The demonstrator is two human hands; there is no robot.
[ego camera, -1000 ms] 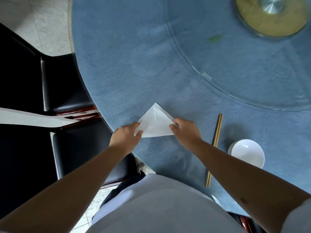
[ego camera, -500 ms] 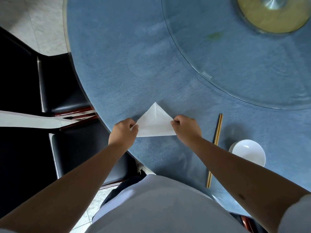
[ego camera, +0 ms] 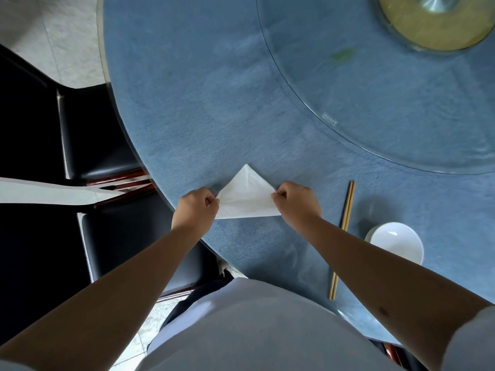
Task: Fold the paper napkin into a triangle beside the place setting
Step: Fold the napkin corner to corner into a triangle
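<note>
A white paper napkin (ego camera: 245,198) lies folded as a triangle on the blue tablecloth (ego camera: 201,108), its apex pointing away from me. My left hand (ego camera: 197,210) pinches the triangle's left corner. My right hand (ego camera: 296,203) pinches the right corner. To the right lie a pair of wooden chopsticks (ego camera: 344,234) and a small white bowl (ego camera: 396,243), partly hidden behind my right forearm.
A glass turntable (ego camera: 375,116) with a brass hub (ego camera: 434,20) covers the table's far right. Black chairs (ego camera: 88,135) with red wood frames stand at the left, against the table edge. Pale floor tiles show at the top left.
Both hands have slid outward along the napkin to its two lower corners. The triangle now lies flatter and wider on the cloth.
</note>
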